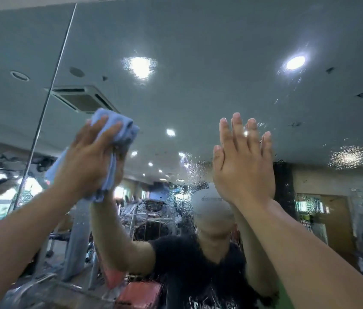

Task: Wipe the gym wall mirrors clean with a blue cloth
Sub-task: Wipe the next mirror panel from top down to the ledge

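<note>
Mirror glass (pixel 198 41) fills pretty much the whole view, running as big wall panels with a thin vertical seam (pixel 51 85) over on the left where two panels meet. Most of what shows in it is reflected ceiling: a couple of bright round lights (pixel 140 65), a square air-con vent (pixel 82 99), and lower down some blurry gym equipment. The person's own reflection sits dead centre at the bottom, in a black t-shirt (pixel 193 275).

Both bare forearms come up from the bottom corners to the glass. The right hand (pixel 243 166) is laid flat against the mirror, palm to the glass, fingers straight and held close together, pointing up, nothing in it. The left hand (pixel 84 161) is at about the same height, well apart from the right one and just right of the seam. Its fingers curl over a bunched-up blue cloth (pixel 118 128) and push it onto the glass. A wad of the cloth sticks out above the fingertips, and a loose tail hangs down below the palm.

Water droplets (pixel 350 157) are speckled across the glass, thickest around and below the right hand and in a patch off to the far right.
</note>
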{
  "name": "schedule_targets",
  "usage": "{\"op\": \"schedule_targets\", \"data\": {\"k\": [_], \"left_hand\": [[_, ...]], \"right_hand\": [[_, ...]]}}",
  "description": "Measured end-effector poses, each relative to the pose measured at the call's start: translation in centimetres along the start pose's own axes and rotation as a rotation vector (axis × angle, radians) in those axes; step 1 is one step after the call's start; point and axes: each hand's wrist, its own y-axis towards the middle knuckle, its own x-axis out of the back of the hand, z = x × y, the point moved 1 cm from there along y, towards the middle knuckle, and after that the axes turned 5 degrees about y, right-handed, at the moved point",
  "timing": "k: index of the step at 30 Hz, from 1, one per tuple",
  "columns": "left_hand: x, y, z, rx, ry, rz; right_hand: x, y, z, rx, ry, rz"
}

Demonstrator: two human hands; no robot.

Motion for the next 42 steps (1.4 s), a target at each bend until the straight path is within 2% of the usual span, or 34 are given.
{"op": "schedule_targets", "data": {"k": [3, 5, 6, 10, 14, 17, 18, 20, 24, 27, 29, 30, 33, 37, 40, 42], "left_hand": [[-1.1, 6.1, 0.9, 0.231, 0.025, 0.014], [-1.2, 10.7, -1.2, 0.302, -0.032, 0.005], [-1.3, 12.3, -3.0, 0.271, -0.039, 0.016], [-2.1, 12.0, -11.1, -0.121, -0.063, 0.016], [-2.6, 4.9, -11.4, -0.169, -0.033, 0.052], [-1.6, -0.5, -7.8, -0.244, -0.007, 0.078], [-1.2, -1.5, -6.1, -0.225, -0.004, 0.104], [-0.6, -1.8, -3.1, -0.066, -0.044, 0.156], [-0.5, 3.3, 0.8, 0.234, -0.058, 0.032], [-1.1, 9.0, 0.1, 0.366, -0.059, -0.028], [-1.7, 12.5, -2.8, 0.42, -0.057, 0.001], [-2.0, 13.9, -4.6, 0.389, -0.051, 0.004], [-2.4, 15.4, -10.0, 0.12, -0.043, -0.019], [-3.0, 11.0, -13.2, -0.093, -0.024, 0.042], [-2.4, 5.1, -11.4, -0.226, -0.044, 0.042], [-1.9, 1.4, -7.7, -0.217, -0.021, 0.066]], "right_hand": [[-0.1, 0.0, 0.1, 0.001, -0.006, -0.006], [-0.2, 0.1, 0.1, 0.004, -0.013, -0.026], [-0.3, 0.1, 0.0, 0.008, -0.017, -0.035], [-0.3, 0.0, -0.3, 0.023, -0.009, -0.057], [-0.2, 0.0, -0.3, 0.022, 0.02, -0.033], [-0.2, -0.1, -0.3, 0.025, 0.013, -0.021], [-0.2, -0.1, -0.4, 0.025, 0.009, -0.022], [-0.1, -0.1, -0.3, 0.02, -0.004, -0.038], [-0.1, 0.0, 0.0, 0.013, -0.012, -0.059], [-0.3, -0.1, 0.1, 0.017, -0.018, -0.076], [-0.3, -0.1, 0.2, 0.021, -0.02, -0.082], [-0.3, -0.1, 0.1, 0.021, -0.021, -0.081], [-0.3, -0.1, -0.1, 0.022, -0.018, -0.078], [-0.4, 0.0, -0.4, 0.033, 0.001, -0.061], [-0.4, 0.0, -0.4, 0.031, 0.008, -0.057], [-0.3, -0.1, -0.4, 0.022, 0.005, -0.058]]}}
